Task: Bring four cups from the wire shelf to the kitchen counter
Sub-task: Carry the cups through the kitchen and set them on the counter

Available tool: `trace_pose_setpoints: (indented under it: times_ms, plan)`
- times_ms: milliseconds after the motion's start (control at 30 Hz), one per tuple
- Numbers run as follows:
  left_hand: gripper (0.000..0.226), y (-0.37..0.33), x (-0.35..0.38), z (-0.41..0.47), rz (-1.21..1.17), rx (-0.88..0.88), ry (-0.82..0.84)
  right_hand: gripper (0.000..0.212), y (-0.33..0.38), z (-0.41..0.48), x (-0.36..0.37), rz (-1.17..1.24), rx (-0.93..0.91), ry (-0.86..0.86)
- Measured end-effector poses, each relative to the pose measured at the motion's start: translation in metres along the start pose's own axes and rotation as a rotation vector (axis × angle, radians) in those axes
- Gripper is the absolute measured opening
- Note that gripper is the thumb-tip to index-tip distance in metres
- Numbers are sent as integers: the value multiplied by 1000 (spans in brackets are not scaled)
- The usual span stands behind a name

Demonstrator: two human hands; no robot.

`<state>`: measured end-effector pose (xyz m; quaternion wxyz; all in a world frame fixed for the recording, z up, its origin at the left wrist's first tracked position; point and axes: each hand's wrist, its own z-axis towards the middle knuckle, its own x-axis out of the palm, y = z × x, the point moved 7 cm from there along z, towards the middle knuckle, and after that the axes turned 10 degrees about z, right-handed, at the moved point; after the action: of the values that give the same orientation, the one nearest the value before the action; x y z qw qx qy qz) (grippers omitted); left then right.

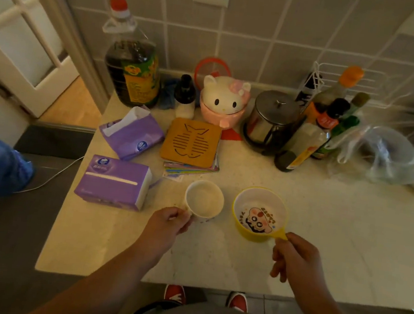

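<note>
Your left hand [171,221] has its fingers curled tight on the handle of the white cup [204,200]; your right hand [292,257] pinches the handle of the yellow cup [258,214]. Both cups sit upright on the pale speckled counter [333,236], near each other, not touching. Two purple tissue packs [114,182] at 9 o'clock of the white cup, fish-pattern trivet [192,142] at 12. Back row along the grey tiled wall [266,34]: oil jug [130,70], cat-face jar [224,99], steel canister [272,117], sauce bottles [329,119]. Glass-panel door [21,32] at 10 o'clock.
</note>
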<state>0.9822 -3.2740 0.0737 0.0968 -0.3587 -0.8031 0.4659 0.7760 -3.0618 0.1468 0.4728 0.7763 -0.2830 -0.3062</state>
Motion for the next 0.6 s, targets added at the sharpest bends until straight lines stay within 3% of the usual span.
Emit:
trace_pose_setpoints:
  times_ms: [100,300,600]
  plan:
    - [19,1,-3,3,68,-5,-18,31,-3,0,1,12,11,-22]
    - [24,-13,-15,2,476,177,-207,32,-5,-3,-1,9,9,-49]
    - [13,-11,-9,6,481,239,-204,30,-11,-5,-7,14,12,-74]
